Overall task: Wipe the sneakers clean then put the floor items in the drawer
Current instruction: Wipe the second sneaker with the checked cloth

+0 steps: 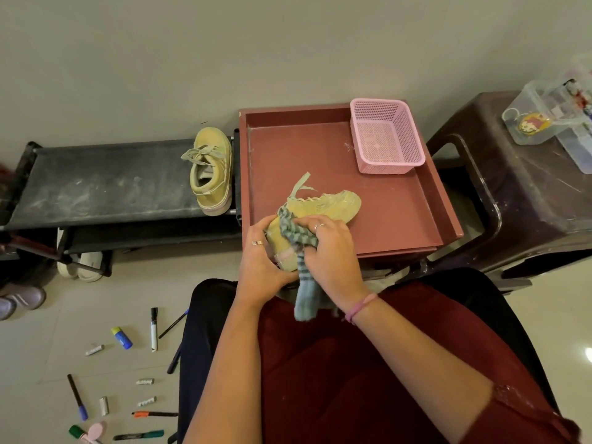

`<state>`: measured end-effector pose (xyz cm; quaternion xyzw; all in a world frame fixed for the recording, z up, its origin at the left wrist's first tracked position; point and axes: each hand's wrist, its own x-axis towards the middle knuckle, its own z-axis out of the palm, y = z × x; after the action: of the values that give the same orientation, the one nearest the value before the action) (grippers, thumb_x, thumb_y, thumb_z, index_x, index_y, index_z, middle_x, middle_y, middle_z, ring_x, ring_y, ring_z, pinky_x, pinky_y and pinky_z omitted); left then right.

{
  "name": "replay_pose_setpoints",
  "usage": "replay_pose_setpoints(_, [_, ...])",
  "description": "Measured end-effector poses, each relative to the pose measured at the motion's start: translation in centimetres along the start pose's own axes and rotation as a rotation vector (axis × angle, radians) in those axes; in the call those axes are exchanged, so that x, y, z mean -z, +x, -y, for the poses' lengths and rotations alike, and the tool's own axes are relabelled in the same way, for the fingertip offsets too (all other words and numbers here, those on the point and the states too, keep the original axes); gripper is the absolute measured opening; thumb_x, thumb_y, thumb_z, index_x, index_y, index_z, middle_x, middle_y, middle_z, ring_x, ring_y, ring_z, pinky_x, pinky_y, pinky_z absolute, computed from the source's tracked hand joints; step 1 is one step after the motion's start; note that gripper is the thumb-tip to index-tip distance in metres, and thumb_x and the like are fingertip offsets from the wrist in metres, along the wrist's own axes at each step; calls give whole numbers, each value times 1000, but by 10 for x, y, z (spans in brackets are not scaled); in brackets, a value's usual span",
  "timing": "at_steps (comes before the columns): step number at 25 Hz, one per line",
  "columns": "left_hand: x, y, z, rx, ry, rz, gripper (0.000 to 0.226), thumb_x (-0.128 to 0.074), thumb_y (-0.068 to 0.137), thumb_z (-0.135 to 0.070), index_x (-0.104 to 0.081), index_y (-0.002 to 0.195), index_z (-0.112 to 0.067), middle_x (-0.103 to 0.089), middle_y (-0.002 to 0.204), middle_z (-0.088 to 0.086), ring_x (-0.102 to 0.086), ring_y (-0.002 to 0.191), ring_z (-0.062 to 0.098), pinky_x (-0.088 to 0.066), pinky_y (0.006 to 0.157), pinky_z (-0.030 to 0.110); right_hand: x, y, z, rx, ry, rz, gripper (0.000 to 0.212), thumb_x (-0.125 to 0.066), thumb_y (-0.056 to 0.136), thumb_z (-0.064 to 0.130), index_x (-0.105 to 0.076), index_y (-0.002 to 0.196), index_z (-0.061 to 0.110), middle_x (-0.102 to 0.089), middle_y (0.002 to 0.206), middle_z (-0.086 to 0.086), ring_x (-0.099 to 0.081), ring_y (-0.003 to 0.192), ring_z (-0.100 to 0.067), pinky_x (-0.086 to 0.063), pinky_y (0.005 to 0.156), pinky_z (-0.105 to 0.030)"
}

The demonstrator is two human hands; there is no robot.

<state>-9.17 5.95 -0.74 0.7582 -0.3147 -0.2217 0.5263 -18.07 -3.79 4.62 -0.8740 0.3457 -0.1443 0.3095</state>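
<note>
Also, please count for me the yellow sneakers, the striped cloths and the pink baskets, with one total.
yellow sneakers: 2
striped cloths: 1
pink baskets: 1
Total: 4

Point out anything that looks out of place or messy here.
Markers, pens and small batteries lie scattered on the floor tiles at lower left, not in the open drawer. The black rack is streaked with pale dust. The second sneaker on it has loose laces.
</note>
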Motion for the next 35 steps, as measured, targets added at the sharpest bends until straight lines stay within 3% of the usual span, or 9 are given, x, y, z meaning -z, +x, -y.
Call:
replay_pose_setpoints(5, [-4, -2, 7, -29, 56, -12, 95, -87, 53, -4, -40, 133, -23, -43, 125, -9, -40, 118, -11, -32, 94, 2, -3, 73, -14, -49, -208, 59, 27, -47, 86, -1, -67, 100, 9, -64, 99, -7, -51, 99, -28, -43, 74, -33])
replay_pose_setpoints(11, [0, 3, 6, -43, 52, 17, 98, -90, 52, -7, -37, 132, -29, -41, 126, -13, -39, 120, -13, -32, 96, 2, 3, 56, 1, -70, -90, 50, 19, -46, 83, -3, -60, 82, 9, -61, 88, -9, -50, 91, -27, -43, 73, -34])
replay_pose_setpoints(15, [-6, 2, 9, -32, -11, -5, 88, -87, 54, -35, -41, 128, -25, -50, 124, 2, -53, 117, 12, -47, 97, 28, -2, -18, 2, 251, -177, 12, 50, -38, 77, 4, -64, 115, 22, -61, 113, 8, -42, 89, -15, -45, 76, -21])
replay_pose_setpoints(17, [-7, 2, 11, -18, -1, -20, 93, -90, 51, -29, -37, 128, -33, -47, 124, -5, -52, 118, 12, -47, 97, 25, -6, -13, -13, 342, -255, -84, 50, -37, 76, 11, -65, 116, 20, -63, 114, 8, -41, 88, -15, -48, 72, -24])
replay_pose_setpoints(19, [-6, 2, 12, -16, 22, -32, 99, -91, 51, -16, -36, 131, -32, -42, 124, -13, -46, 120, 2, -40, 100, 16, -9, 8, -19, 276, -287, -127, 43, -40, 81, 13, -66, 115, 17, -64, 113, 6, -46, 89, -18, -50, 70, -27])
replay_pose_setpoints(23, [-7, -2, 13, -53, 85, 5, 97, -86, 50, -8, -38, 132, -30, -42, 126, -5, -44, 120, 6, -35, 101, 11, -6, 56, -30, -120, -181, -66, 37, -44, 87, -1, -65, 113, 14, -62, 114, -2, -46, 106, -27, -48, 83, -37])
replay_pose_setpoints(28, [-3, 3, 5, -22, -2, -26, 94, -89, 50, -23, -37, 125, -47, -44, 127, -7, -47, 121, 7, -42, 100, 21, -7, -3, -8, 155, -73, -77, 53, -44, 76, -3, -62, 123, 15, -59, 117, -1, -44, 100, -22, -40, 95, -26])
replay_pose_setpoints(31, [-10, 5, 4, -15, 27, -23, 93, -90, 52, -17, -41, 130, -33, -43, 126, -6, -46, 119, 2, -38, 96, 10, 0, -14, -33, 288, -156, -121, 53, -42, 74, 1, -62, 121, 14, -60, 117, 1, -44, 96, -21, -43, 85, -23])
replay_pose_setpoints(35, [-6, -2, 15, -24, 37, -20, 93, -87, 53, -9, -43, 133, -22, -43, 128, -3, -47, 122, 8, -42, 97, 15, 2, 44, -74, -109, -190, -126, 35, -48, 89, -3, -62, 119, 7, -59, 121, -7, -45, 106, -25, -47, 85, -31])
